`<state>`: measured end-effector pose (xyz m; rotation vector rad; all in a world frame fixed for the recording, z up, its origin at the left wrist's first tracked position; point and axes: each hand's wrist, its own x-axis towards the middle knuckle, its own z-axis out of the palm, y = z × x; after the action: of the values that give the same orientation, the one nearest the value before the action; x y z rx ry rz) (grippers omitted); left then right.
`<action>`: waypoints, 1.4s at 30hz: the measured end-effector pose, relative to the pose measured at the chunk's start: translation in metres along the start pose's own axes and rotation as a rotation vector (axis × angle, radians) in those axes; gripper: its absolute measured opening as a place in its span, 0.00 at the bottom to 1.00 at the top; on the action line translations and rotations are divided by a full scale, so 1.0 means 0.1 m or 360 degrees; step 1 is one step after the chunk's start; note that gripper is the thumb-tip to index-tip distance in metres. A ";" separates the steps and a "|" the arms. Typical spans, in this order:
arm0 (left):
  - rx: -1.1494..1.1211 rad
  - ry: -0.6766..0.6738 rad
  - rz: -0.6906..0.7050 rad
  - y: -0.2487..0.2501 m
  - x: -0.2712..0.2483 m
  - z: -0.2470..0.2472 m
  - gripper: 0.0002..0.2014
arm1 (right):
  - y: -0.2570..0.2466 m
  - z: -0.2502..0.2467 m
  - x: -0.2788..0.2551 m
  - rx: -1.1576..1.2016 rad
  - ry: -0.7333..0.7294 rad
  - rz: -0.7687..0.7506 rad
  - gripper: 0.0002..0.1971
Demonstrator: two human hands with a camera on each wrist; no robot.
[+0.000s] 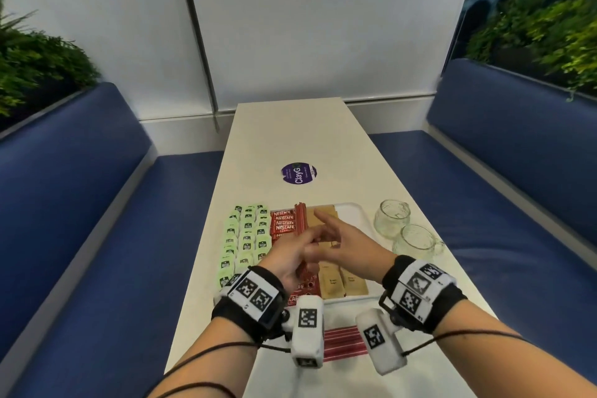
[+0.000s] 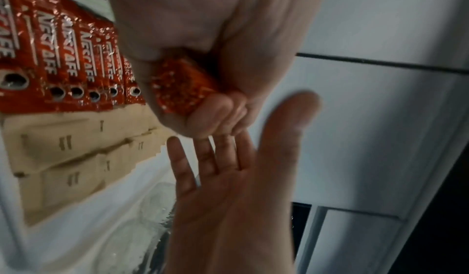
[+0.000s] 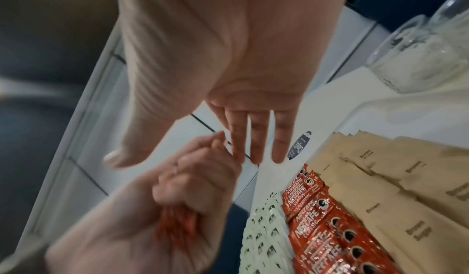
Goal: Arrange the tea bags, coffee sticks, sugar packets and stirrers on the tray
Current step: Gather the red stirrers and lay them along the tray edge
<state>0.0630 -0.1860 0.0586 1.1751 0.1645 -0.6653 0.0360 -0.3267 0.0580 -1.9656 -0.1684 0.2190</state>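
My left hand (image 1: 295, 252) grips a bundle of red stirrers (image 1: 300, 220) above the white tray (image 1: 350, 300); the bundle's end (image 2: 182, 85) shows inside the fist (image 2: 210, 110). My right hand (image 1: 347, 236) is held flat beside it with straight fingers (image 3: 256, 138) and nothing in it. Its fingertips reach the left hand's knuckles (image 3: 203, 170). Below lie rows of green tea bags (image 1: 245, 236), red Nescafe coffee sticks (image 1: 284, 224) and brown sugar packets (image 1: 342, 281). More red-and-white stirrers (image 1: 342, 341) lie near the table's front edge.
Two glass mugs (image 1: 392, 218) (image 1: 416, 241) stand right of the tray. A round purple sticker (image 1: 298, 173) sits on the narrow white table (image 1: 290, 132) beyond it. Blue benches (image 1: 97, 187) run along both sides.
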 end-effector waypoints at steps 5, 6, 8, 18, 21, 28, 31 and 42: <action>0.0463 -0.0077 0.0121 -0.13 0.14 0.04 0.05 | -0.09 -0.17 0.10 -0.0263 0.0128 -0.0035 0.14; 0.0588 -0.0071 0.0146 -0.13 0.17 0.06 0.04 | -0.08 -0.20 0.15 -0.0366 0.0194 -0.0049 0.13; 0.0780 -0.0034 0.0171 -0.15 0.24 0.09 0.05 | -0.02 -0.24 0.21 -0.0397 0.0197 0.0039 0.13; 0.1373 -0.0027 0.0279 -0.36 0.72 0.26 0.08 | 0.39 -0.40 0.37 0.0157 0.0218 0.0371 0.15; 0.1505 -0.0115 0.0305 -0.33 0.96 0.36 0.09 | 0.44 -0.58 0.50 -0.0019 0.0284 0.0422 0.19; 0.1915 0.0047 0.0299 -0.38 1.46 0.46 0.26 | 0.58 -1.12 0.98 -0.0680 0.0400 0.0635 0.19; 0.2276 0.0201 0.0438 -0.39 1.54 0.41 0.31 | 0.72 -1.17 1.18 -0.0914 0.0295 0.0792 0.16; 0.3043 -0.0032 0.0182 -0.39 1.66 0.35 0.47 | 0.96 -0.92 1.55 -0.1098 0.0108 0.1016 0.14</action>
<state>0.1667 -0.2914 -0.0334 2.9432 -0.7468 -0.6382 0.2095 -0.4128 -0.0066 -2.6635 0.5037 0.5625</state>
